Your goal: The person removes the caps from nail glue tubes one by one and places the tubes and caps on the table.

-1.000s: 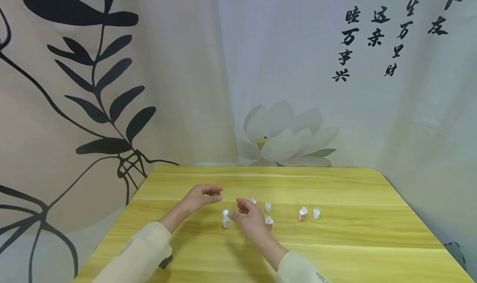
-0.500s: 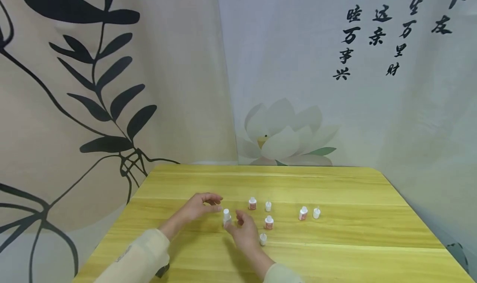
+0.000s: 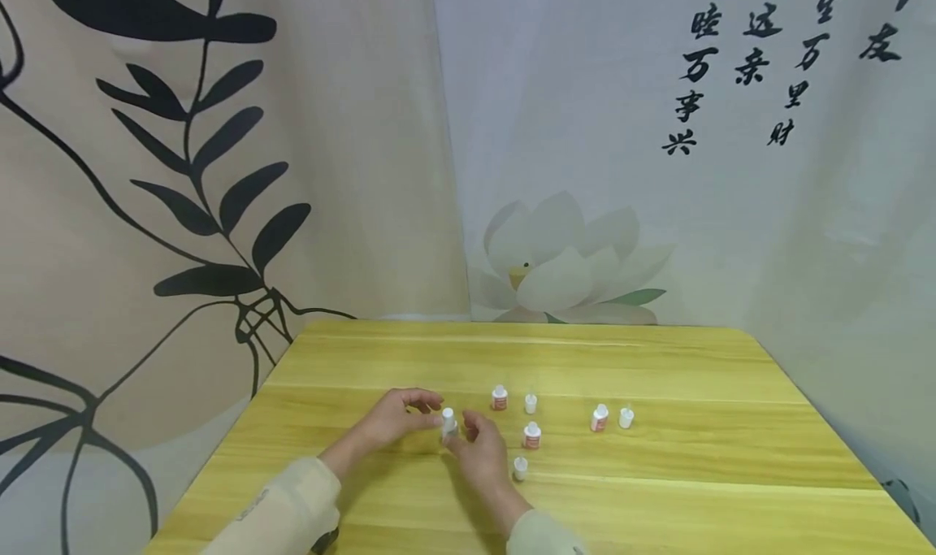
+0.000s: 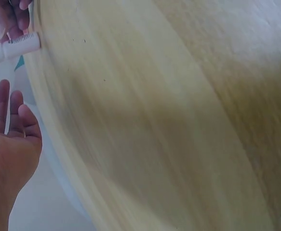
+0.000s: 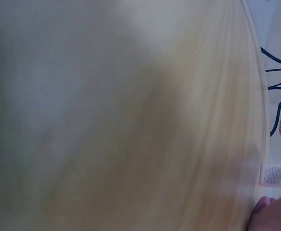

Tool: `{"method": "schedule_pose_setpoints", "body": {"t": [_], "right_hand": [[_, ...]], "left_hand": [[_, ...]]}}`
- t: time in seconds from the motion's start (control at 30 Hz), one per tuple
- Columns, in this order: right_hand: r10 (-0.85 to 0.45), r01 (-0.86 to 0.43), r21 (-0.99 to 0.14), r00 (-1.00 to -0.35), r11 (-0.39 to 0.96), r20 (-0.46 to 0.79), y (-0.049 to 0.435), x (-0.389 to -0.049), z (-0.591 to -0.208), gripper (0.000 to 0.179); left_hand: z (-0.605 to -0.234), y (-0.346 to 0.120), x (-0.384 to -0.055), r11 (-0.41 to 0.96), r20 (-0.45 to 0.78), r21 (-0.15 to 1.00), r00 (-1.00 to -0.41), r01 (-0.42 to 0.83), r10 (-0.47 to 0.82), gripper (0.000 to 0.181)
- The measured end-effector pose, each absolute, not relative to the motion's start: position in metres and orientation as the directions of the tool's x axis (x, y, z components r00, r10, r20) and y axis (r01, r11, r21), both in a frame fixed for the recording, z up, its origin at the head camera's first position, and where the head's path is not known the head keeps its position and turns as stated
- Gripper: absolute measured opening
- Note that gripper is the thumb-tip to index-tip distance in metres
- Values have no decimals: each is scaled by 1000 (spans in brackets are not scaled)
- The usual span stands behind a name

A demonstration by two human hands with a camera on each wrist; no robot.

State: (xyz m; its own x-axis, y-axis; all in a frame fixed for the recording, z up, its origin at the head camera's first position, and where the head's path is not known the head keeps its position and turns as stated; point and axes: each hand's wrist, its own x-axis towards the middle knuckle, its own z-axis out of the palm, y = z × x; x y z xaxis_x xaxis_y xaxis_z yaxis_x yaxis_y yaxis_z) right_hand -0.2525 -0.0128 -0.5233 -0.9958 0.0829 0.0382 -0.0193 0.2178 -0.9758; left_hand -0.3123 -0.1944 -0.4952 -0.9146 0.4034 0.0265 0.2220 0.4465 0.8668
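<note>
A small white bottle [image 3: 448, 425] with a tall white cap stands upright between the two hands. Thumb and fingers of my right hand [image 3: 483, 453] hold it low on its body from the right. My left hand [image 3: 398, 421] is at its left, fingers loosely bent, the fingertips close to the cap. In the left wrist view the left hand [image 4: 12, 130] has relaxed fingers apart from the bottle [image 4: 22, 45], whose side bears small dark print. The right wrist view shows the printed label [image 5: 274, 175] beside the right hand's fingers [image 5: 263, 204].
To the right stand small white bottles with red labels: one at the back [image 3: 500, 398], a nearer one [image 3: 532, 436] and one farther right [image 3: 600, 418]. Small white caps [image 3: 530, 404], [image 3: 626, 418], [image 3: 520, 469] stand beside them. A patterned curtain [image 3: 366, 173] hangs behind the wooden table [image 3: 695, 490].
My right hand has come down and left onto the white bottle, uncovering a red-labelled bottle and a cap behind it. My left hand has lowered slightly, nearer the bottle's cap.
</note>
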Motion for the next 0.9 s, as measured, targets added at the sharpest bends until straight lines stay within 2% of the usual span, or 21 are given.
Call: {"method": "schedule_pose_setpoints", "body": {"t": [0.4, 0.9], "right_hand": [[60, -49, -970, -996, 237, 65, -10, -257, -525, 42], [63, -42, -964, -996, 261, 61, -12, -259, -525, 24]], "left_hand": [[-495, -191, -314, 455, 17, 862, -910, 223, 415, 44], [-499, -186, -315, 453, 40, 862, -921, 229, 388, 27]]}}
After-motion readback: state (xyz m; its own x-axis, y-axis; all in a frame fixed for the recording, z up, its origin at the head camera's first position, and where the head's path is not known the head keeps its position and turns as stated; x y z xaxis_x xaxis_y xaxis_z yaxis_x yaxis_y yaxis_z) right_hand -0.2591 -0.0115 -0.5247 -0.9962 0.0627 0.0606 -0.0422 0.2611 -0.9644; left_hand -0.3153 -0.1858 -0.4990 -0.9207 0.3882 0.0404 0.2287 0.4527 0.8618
